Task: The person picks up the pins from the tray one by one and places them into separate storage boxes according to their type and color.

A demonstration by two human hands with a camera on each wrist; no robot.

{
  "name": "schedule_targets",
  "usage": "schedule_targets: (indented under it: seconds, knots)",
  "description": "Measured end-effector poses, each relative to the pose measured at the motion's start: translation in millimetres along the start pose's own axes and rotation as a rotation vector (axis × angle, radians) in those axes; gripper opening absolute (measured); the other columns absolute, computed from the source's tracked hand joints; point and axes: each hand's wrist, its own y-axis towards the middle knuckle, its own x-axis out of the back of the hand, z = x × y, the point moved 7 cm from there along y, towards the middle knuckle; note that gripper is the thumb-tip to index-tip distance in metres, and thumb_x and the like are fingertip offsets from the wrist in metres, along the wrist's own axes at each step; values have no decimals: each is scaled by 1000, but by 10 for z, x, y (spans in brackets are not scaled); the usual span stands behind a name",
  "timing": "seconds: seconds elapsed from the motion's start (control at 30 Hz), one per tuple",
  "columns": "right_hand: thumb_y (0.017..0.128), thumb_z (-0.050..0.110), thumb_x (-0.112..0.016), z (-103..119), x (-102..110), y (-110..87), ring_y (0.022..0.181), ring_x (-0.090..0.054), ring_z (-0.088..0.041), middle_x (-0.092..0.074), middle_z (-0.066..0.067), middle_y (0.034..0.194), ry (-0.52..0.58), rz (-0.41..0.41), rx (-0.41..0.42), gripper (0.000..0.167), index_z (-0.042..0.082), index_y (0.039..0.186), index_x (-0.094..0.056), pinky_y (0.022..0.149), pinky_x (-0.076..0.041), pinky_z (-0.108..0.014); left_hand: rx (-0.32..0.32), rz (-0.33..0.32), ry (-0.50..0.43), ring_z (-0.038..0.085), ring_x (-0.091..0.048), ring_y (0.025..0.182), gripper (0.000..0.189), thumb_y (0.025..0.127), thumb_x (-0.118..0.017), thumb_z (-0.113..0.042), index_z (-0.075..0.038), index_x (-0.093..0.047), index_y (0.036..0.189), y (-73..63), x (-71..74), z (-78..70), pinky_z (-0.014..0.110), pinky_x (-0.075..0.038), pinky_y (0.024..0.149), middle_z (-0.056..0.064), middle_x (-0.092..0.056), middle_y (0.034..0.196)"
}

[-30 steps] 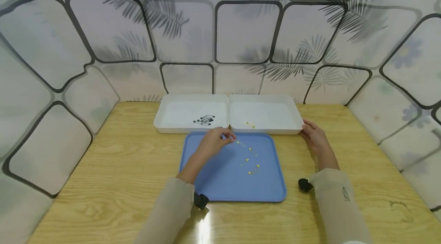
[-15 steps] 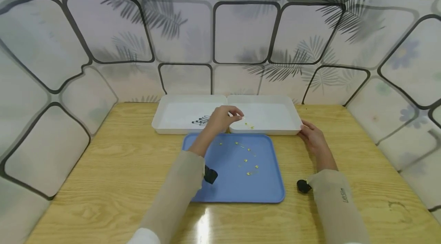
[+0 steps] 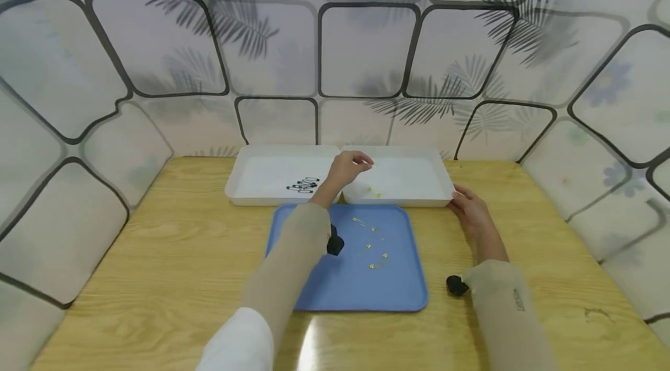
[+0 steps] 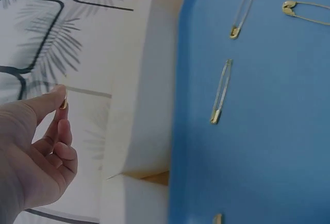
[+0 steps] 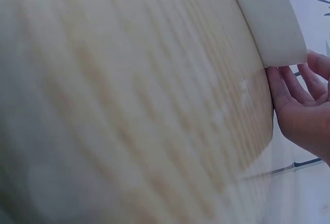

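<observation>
My left hand (image 3: 347,168) is over the right-hand white tray (image 3: 408,176), pinching a gold safety pin (image 4: 64,101) between thumb and forefinger; its other fingers are loosely curled. At that tray's near right corner my right hand (image 3: 473,214) grips the edge, its thumb at the rim and its fingers (image 5: 294,86) against the underside. A few gold pins (image 3: 378,195) lie inside this tray near its front wall. Several more gold safety pins (image 4: 221,92) are spread over the blue tray (image 3: 366,298) in front, partly behind my left forearm in the head view.
Beside the right-hand tray stands another white tray (image 3: 256,176), with a small heap of black safety pins (image 3: 303,185) in it. Everything rests on a wooden table (image 3: 173,266). A patterned wall covering (image 3: 277,57) rises close behind the trays.
My left hand has moved from the blue tray's far edge, forward and slightly right, to over the right-hand white tray. The right hand keeps its grip on the corner.
</observation>
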Motion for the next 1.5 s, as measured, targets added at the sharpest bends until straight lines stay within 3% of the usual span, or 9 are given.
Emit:
schedule_targets:
  seconds: [0.1, 0.37, 0.47, 0.63, 0.77, 0.9, 1.07, 1.23, 1.5]
  knots:
    - [97, 2, -41, -29, -15, 3, 91, -57, -6, -55, 4, 99, 15, 1, -9, 54, -4, 144, -15, 103, -27, -30, 23, -23, -3, 18, -58, 83, 17, 88, -64, -22, -10, -70, 100, 60, -103, 83, 26, -44, 65, 5, -65, 95]
    - [97, 3, -41, 9, -8, 7, 109, -50, -12, -40, -15, 131, -13, -42, -21, 52, -1, 144, -18, 102, -28, -30, 126, -17, 1, 17, -55, 79, 14, 87, -65, -17, -8, -71, 97, 157, -283, 236, 24, -43, 64, 5, -64, 89]
    - [97, 3, -41, 10, 22, 5, 110, -49, -13, -44, -12, 125, -6, -42, -25, 52, -1, 144, -18, 102, -28, -30, 152, 14, 33, 16, -55, 78, 14, 88, -65, -19, -10, -71, 96, 175, -363, 229, 23, -42, 62, 4, -64, 90]
    - [96, 3, -44, 20, 60, 16, 106, -52, -13, -52, -3, 111, 8, -35, -8, 53, -3, 143, -20, 102, -29, -30, 128, 52, 77, 14, -56, 76, 14, 88, -64, -20, -12, -72, 96, 179, -522, 193, 22, -42, 61, 2, -65, 90]
    - [97, 3, -43, 4, 72, 24, 100, -54, -11, -49, -6, 114, 6, -30, -12, 52, -2, 143, -21, 101, -30, -30, 127, 66, 107, 14, -56, 78, 13, 88, -64, -19, -12, -72, 96, 159, -614, 226, 22, -43, 64, 2, -66, 91]
    - [97, 4, -43, -12, 69, 24, 98, -55, -10, -45, -12, 123, 6, -37, -25, 53, -1, 144, -20, 101, -29, -31, 153, 40, 137, 15, -58, 79, 10, 86, -67, -17, -11, -73, 92, 145, -631, 269, 24, -44, 65, 2, -66, 90]
    - [97, 4, -42, -18, 47, 32, 111, -50, -15, -38, -17, 133, -8, -44, -28, 52, -1, 144, -21, 101, -30, -30, 199, 55, 231, 15, -58, 77, 8, 85, -67, -16, -14, -74, 89, 132, -646, 309, 25, -45, 64, -1, -67, 87]
    - [97, 2, -42, -12, 25, 31, 107, -52, -14, -46, -13, 125, -7, -50, -18, 52, -2, 143, -20, 99, -33, -29, 215, 58, 285, 13, -58, 77, 10, 86, -65, -16, -16, -74, 91, 122, -647, 318, 24, -45, 63, -3, -67, 88]
    - [96, 2, -44, 7, 46, 19, 93, -57, -8, -55, -2, 104, 39, -39, -11, 54, -3, 144, -19, 99, -33, -28, 159, 2, 118, 15, -60, 81, 9, 84, -68, -12, -14, -73, 91, 179, -613, 292, 29, -47, 70, 0, -66, 88]
